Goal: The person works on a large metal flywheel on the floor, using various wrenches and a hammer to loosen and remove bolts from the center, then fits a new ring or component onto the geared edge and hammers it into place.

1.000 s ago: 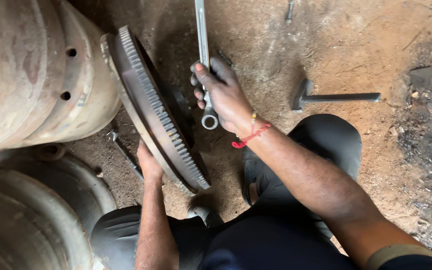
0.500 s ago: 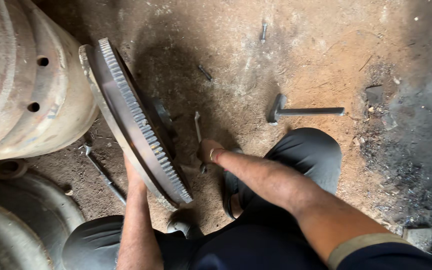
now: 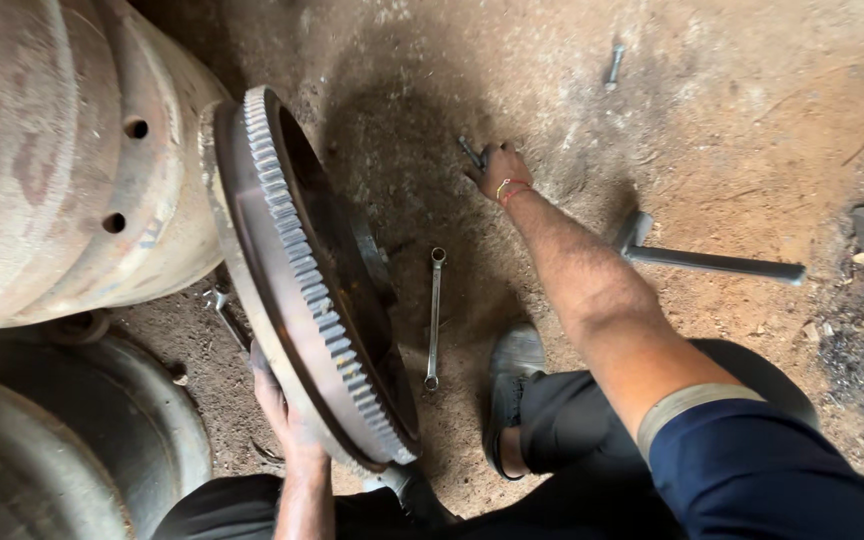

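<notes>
Right fingers (image 3: pixel 492 165) clenched on a small dark tool (image 3: pixel 470 152), ring spanner (image 3: pixel 434 318) well behind

You have no packages, labels, signs or screens in view here; only bare metal parts on dirt.

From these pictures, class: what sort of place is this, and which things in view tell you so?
Probably a rough vehicle repair yard. A toothed flywheel stands on edge against big rusty drums, steadied by the left hand; a spanner lies on the dirt floor.
</notes>
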